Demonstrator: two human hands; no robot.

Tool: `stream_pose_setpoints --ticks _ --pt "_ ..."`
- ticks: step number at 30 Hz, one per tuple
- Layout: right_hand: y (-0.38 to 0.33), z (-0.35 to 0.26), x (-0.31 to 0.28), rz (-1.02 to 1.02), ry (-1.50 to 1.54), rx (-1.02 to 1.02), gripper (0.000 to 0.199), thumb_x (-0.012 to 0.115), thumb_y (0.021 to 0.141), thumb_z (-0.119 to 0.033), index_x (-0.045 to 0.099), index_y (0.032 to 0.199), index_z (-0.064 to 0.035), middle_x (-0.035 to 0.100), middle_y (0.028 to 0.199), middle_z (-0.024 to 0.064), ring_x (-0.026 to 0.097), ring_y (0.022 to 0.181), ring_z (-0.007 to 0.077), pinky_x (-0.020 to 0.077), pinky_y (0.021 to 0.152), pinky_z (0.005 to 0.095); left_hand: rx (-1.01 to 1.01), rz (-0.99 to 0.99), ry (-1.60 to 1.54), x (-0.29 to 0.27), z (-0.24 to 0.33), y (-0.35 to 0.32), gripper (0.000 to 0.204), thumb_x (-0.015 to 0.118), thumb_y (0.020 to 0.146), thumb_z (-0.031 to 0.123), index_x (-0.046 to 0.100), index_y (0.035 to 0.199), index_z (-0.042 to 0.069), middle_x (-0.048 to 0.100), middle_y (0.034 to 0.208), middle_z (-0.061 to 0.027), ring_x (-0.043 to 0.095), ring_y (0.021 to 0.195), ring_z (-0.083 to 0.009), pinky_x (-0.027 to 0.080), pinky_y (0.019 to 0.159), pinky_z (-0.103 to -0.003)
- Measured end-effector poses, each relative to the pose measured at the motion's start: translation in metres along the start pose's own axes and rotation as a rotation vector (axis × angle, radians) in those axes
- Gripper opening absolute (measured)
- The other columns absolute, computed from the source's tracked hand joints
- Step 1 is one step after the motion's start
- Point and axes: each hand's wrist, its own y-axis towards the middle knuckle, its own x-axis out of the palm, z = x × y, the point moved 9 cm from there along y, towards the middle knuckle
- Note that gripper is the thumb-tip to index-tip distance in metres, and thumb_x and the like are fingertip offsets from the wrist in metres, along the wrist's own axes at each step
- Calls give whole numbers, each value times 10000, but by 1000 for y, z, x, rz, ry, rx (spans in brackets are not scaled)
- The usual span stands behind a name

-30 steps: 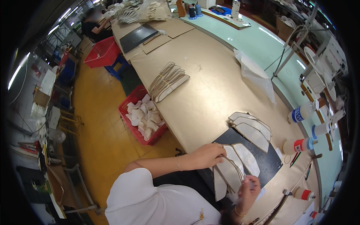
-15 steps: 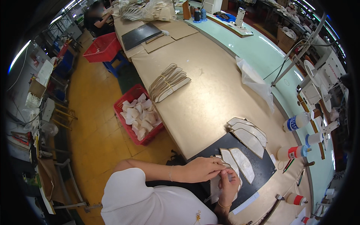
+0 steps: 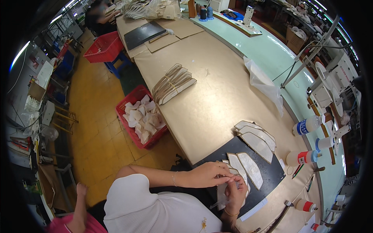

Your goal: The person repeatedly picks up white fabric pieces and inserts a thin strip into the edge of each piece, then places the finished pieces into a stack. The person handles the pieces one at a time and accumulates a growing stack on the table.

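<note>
My left hand (image 3: 211, 174) and right hand (image 3: 236, 192) meet at the fingertips, fingers bent and pinched closed, though I cannot tell what sits between them. Beneath and just beyond them, white pieces (image 3: 250, 171) with brown edges lie on the black board (image 3: 271, 175); farther along the bench (image 3: 210, 99) rests a banded bundle (image 3: 175, 83) of similar pieces.

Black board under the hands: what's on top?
Pale, brown-edged panels lie on the black board. The left hand and right hand partly cover them; what's beneath is hidden.
</note>
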Motion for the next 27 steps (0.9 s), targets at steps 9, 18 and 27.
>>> stream_pose_setpoints --ticks 9,18,27 --pt "-4 4 1 -82 24 -71 122 635 873 -119 536 866 -50 534 697 13 419 437 52 311 387 190 -436 -172 -424 17 -41 -1 206 577 931 167 600 984 -31 618 897 -72 655 721 -116 553 641 -232" --pt "-15 3 -3 -11 41 9 216 662 877 -191 520 854 -31 587 727 55 503 498 84 378 452 193 -429 -209 -391 19 -42 0 183 539 950 162 598 981 -8 632 865 -48 662 753 -108 536 629 -223" --pt "-15 -4 -3 -6 -33 1 204 646 892 -169 492 834 -48 591 682 68 593 531 132 458 451 224 -403 -228 -357 14 -29 2 218 602 921 194 604 992 -12 646 841 -65 642 723 -98 528 636 -225"
